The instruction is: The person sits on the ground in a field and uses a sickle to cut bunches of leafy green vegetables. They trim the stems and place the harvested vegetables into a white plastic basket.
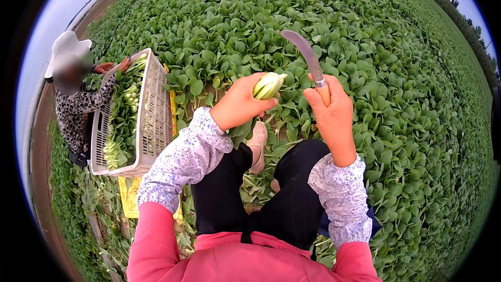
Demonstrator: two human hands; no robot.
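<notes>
In my left hand (241, 102) is a head of bok choy (269, 85), its pale green base pointing up and to the right between thumb and fingers. Some of its leaves hang below the palm, partly hidden by my hand. My right hand (331, 112) is wrapped round the wooden handle of a curved sickle knife (307, 55). The blade rises up and bends left, apart from the bok choy. Both hands are above my knees, in front of the leafy rows.
Dense green bok choy plants (396, 89) spread ahead and to the right. At left, a white plastic crate (151, 117) full of cut bok choy stands on a yellow crate (130, 196). A person (78, 99) in a white hat reaches into it. Loose leaves litter the ground.
</notes>
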